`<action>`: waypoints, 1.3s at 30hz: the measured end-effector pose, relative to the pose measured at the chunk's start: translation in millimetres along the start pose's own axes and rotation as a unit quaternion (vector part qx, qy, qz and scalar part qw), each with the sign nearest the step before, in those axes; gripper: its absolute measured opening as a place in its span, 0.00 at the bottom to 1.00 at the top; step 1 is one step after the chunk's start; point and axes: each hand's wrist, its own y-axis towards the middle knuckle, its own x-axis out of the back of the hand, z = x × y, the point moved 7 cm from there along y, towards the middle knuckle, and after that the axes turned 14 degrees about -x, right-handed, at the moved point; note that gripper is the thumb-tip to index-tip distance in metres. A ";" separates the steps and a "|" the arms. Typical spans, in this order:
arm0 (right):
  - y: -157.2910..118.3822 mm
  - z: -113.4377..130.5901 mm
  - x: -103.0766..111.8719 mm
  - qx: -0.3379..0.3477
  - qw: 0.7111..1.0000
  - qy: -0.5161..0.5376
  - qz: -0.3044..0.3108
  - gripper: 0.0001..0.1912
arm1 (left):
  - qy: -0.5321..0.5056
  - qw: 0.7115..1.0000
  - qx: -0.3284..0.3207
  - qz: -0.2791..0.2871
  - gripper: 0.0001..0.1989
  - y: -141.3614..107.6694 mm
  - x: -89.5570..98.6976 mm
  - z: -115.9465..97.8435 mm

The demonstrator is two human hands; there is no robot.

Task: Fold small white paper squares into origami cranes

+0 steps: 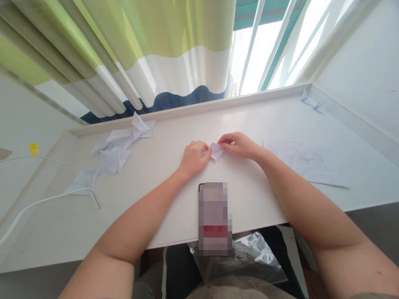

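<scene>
A small folded piece of white paper (216,152) is held just above or on the desk, between my two hands. My left hand (195,158) pinches its left corner between thumb and fingers. On the other side, my right hand (238,144) grips the upper right corner with thumb and fingertips. The paper has a pointed lower end and visible creases. Nearer to me, a phone (214,216) reaches over the desk's front edge, its screen blurred out by large pixels.
Several folded white papers (115,155) lie at the left, near a white bent metal rod (62,195). Lined sheets with writing (302,160) rest to the right. Another folded paper piece (311,103) sits in the far right corner. A raised rim (193,107) and a curtain (174,45) border the back.
</scene>
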 end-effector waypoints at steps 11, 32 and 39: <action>-2.8 9.8 -9.9 0.037 0.999 -0.035 0.001 0.07 | 0.006 1.000 -0.007 0.008 0.04 0.7 0.3 -4.3; 0.2 11.0 -12.4 -0.008 0.997 -0.048 -0.057 0.05 | -0.063 0.997 0.015 -0.043 0.01 -2.2 2.6 -0.4; -0.9 8.5 -3.5 -0.018 0.999 0.004 -0.028 0.07 | -0.064 0.995 0.046 -0.063 0.04 -3.4 6.0 4.9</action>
